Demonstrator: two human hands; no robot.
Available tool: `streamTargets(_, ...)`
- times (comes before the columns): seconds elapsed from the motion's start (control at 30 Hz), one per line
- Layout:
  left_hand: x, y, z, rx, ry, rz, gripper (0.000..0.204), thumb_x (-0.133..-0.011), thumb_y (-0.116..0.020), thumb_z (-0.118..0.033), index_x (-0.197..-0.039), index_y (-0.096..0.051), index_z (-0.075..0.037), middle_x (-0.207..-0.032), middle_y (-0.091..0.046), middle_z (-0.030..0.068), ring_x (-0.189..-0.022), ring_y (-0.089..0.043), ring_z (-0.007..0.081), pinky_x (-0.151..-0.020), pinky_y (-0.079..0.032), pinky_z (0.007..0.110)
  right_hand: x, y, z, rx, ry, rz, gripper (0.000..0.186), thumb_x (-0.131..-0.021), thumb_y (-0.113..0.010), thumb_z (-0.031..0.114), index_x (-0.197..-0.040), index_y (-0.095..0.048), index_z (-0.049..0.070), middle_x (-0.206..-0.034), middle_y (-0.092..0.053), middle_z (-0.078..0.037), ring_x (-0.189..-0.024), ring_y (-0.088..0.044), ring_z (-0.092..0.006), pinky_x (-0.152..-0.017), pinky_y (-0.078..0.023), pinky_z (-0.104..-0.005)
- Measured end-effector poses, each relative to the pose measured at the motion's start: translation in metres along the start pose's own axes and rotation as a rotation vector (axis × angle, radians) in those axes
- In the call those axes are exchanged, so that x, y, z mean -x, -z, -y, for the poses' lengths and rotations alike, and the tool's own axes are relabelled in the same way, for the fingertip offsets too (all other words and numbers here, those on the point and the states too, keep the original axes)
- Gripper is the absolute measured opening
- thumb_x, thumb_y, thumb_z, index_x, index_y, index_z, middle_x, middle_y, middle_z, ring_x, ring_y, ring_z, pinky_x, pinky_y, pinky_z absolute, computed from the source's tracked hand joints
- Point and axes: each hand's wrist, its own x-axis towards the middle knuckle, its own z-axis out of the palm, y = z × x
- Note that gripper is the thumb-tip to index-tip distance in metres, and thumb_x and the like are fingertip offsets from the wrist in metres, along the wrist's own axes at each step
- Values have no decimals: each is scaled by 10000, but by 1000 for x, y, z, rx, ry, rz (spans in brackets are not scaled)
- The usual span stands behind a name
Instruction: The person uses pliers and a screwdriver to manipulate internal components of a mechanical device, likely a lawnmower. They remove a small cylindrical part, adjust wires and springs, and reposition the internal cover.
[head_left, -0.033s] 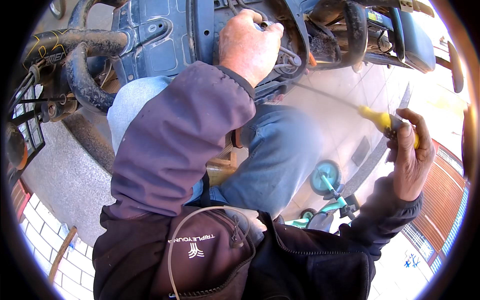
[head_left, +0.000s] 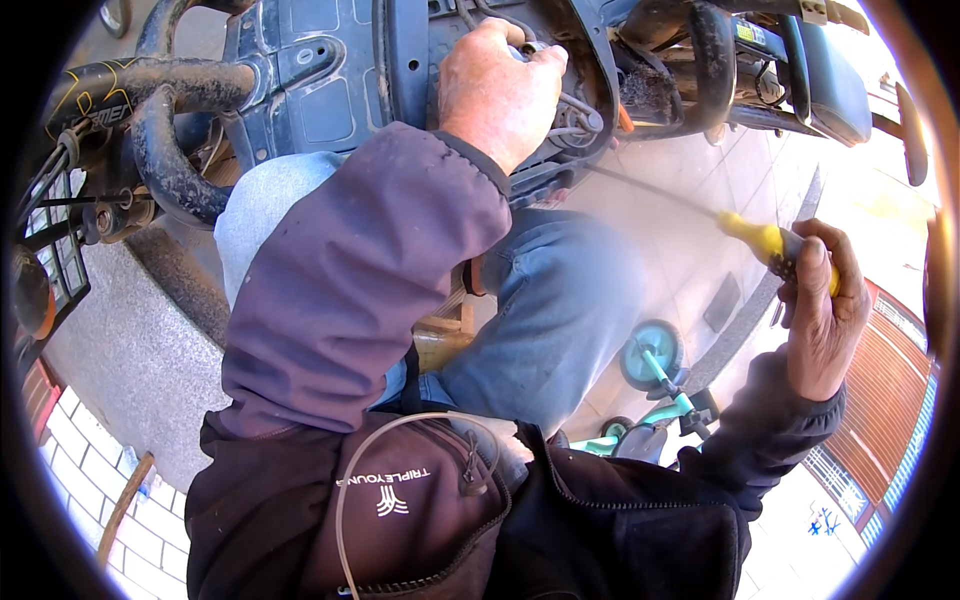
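Right of the curled left hand [head_left: 500,95], its grip unclear, a yellow-handled, metal-shafted screwdriver [head_left: 752,235], clamped in the right hand [head_left: 825,315].

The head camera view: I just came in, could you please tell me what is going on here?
The person's left hand is at a recess in a dark, dirty vehicle; whatever it holds there is mostly hidden. The right hand holds a yellow-handled screwdriver out to the right, its long shaft pointing back toward the vehicle. Whether the tip touches anything is unclear. A small turquoise wheeled thing is beside the right leg.
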Motion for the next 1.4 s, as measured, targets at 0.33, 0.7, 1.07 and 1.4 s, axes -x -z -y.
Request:
streamTargets(0.33,-3,-5,8,-14,-108,-57,265,-838,-719,-176,-980,-649,36,-775,-662,82,-652,-643,127,-588,-494,250,-2,3,4,37,505,81,237,-868,-711,137,-1059,-638,18,-934,-634,-124,-844,-615,-196,-752,-500,-278)
streamTargets(0.7,-1,-5,5,-26,-113,-56,265,-842,-725,-188,-973,-649,29,-766,-658,73,-655,-638,117,-581,-488,246,-1,-3,-1,124,207,-37,318,-881,-712,279,-1061,-626,32,-912,-647,-120,-799,-637,-181,-726,-528,-266)
streamTargets(1.07,-2,-2,6,2,-52,-19,412,-795,-706,-278,-1046,-657,45,-941,-685,234,-908,-668,335,-847,-516,393,5,-13,3,-49,394,-107,397,-846,-749,265,-1118,-590,24,-895,-620,-122,-819,-635,-184,-733,-525,-266)
streamTargets(1.4,-2,-5,7,3,-99,-44,271,-843,-722,-178,-987,-645,38,-784,-660,76,-648,-634,120,-574,-485,246,4,-9,-9,0,456,-92,343,-859,-742,206,-1108,-582,33,-977,-597,-123,-788,-644,-190,-731,-541,-275)
